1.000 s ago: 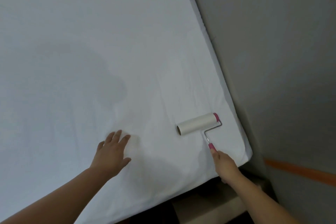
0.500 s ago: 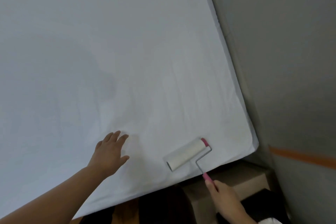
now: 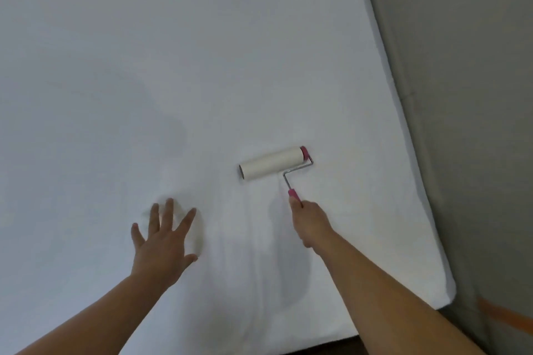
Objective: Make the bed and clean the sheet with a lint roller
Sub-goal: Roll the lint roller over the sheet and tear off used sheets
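While left hand (image 3: 161, 245) presses flat, right hand (image 3: 310, 220) grips lint roller (image 3: 272, 163) ahead.

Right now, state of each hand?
Left hand: open, fingers spread, flat on the white sheet.
Right hand: closed around the pink handle of the lint roller, whose roll rests on the sheet.

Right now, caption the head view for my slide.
Right hand rolls a pink-handled lint roller across the white sheet while the left hand presses flat beside it.
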A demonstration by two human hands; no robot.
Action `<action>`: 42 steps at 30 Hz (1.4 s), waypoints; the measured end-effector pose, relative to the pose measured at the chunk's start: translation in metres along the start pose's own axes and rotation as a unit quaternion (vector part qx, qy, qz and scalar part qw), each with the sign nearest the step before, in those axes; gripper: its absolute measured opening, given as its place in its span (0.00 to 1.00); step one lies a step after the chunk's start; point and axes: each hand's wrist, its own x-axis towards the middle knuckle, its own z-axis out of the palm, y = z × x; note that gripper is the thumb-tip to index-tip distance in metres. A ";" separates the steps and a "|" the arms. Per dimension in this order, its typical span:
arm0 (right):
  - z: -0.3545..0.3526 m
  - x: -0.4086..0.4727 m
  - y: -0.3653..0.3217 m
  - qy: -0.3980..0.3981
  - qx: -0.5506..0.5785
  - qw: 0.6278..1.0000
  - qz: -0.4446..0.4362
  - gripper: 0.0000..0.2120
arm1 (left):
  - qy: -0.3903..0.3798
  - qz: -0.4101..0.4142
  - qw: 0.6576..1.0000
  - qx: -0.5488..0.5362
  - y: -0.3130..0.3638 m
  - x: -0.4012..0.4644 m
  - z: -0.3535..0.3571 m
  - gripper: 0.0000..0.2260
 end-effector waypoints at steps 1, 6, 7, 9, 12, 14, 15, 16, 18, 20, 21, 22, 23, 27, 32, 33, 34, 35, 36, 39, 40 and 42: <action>-0.003 0.012 -0.022 0.001 0.018 1.000 0.003 0.27 | -0.001 -0.007 1.000 0.008 -0.003 0.005 0.000 0.47; -0.015 0.065 -0.126 0.010 0.083 0.996 0.026 0.29 | -0.021 -0.014 1.000 0.009 -0.011 0.024 0.009 0.52; -0.018 0.073 -0.145 0.011 0.095 0.995 0.037 0.29 | -0.022 -0.013 1.000 0.010 -0.012 0.026 0.012 0.51; -0.024 0.087 -0.180 0.008 0.113 0.992 0.062 0.27 | -0.024 -0.013 1.000 0.008 -0.012 0.029 0.018 0.51; -0.032 0.101 -0.221 0.006 0.119 0.988 0.095 0.29 | -0.015 -0.013 1.000 0.009 -0.011 0.034 0.025 0.52; -0.034 0.108 -0.236 0.006 0.118 0.989 0.091 0.29 | -0.011 -0.013 1.000 0.012 -0.010 0.037 0.028 0.52; -0.033 0.109 -0.239 0.006 0.116 0.990 0.084 0.29 | -0.010 -0.013 1.000 0.013 -0.010 0.037 0.029 0.52; -0.032 0.110 -0.239 0.005 0.113 0.991 0.078 0.29 | -0.010 -0.013 1.000 0.013 -0.011 0.038 0.030 0.52; -0.029 0.110 -0.231 0.008 0.106 0.992 0.068 0.28 | -0.010 -0.013 1.000 0.018 -0.012 0.038 0.032 0.52; -0.024 0.107 -0.215 0.016 0.104 0.993 0.057 0.28 | -0.009 -0.014 1.000 0.018 -0.012 0.038 0.033 0.53; -0.022 0.105 -0.205 0.018 0.101 0.993 0.051 0.28 | -0.009 -0.014 1.000 0.017 -0.011 0.038 0.033 0.53; -0.020 0.102 -0.193 0.019 0.096 0.994 0.045 0.29 | -0.008 -0.014 1.000 0.018 -0.012 0.038 0.033 0.53; -0.017 0.098 -0.180 0.020 0.092 0.995 0.040 0.29 | -0.006 -0.014 1.000 0.019 -0.012 0.037 0.032 0.53; -0.007 0.073 -0.111 0.021 0.056 0.998 0.001 0.29 | -0.003 -0.007 1.000 0.023 -0.013 0.034 0.028 0.53; 0.013 0.022 -0.024 0.039 -0.017 0.999 -0.027 0.25 | -0.007 0.006 1.000 0.014 -0.016 0.025 0.017 0.52; 0.018 0.010 -0.007 0.041 -0.032 0.998 -0.027 0.25 | -0.008 0.013 1.000 0.009 -0.018 0.023 0.015 0.51; 0.023 -0.003 0.010 0.043 -0.048 0.998 -0.026 0.25 | -0.012 0.021 1.000 0.003 -0.020 0.021 0.012 0.50; 0.028 -0.016 0.028 0.043 -0.061 0.997 -0.021 0.25 | -0.017 0.030 0.999 0.002 -0.022 0.018 0.009 0.49; 0.033 -0.031 0.046 0.042 -0.065 0.997 -0.011 0.25 | -0.021 0.042 0.999 0.008 -0.026 0.015 0.006 0.48; 0.045 -0.077 0.093 0.042 -0.053 0.998 0.019 0.25 | -0.031 0.074 0.996 0.031 -0.045 0.001 0.002 0.44; 0.049 -0.093 0.105 0.051 -0.050 0.997 0.023 0.25 | -0.030 0.071 0.996 0.039 -0.054 -0.005 0.003 0.45; 0.059 -0.124 0.125 0.073 -0.040 0.996 0.029 0.24 | -0.028 0.032 0.998 0.042 -0.078 -0.015 0.006 0.46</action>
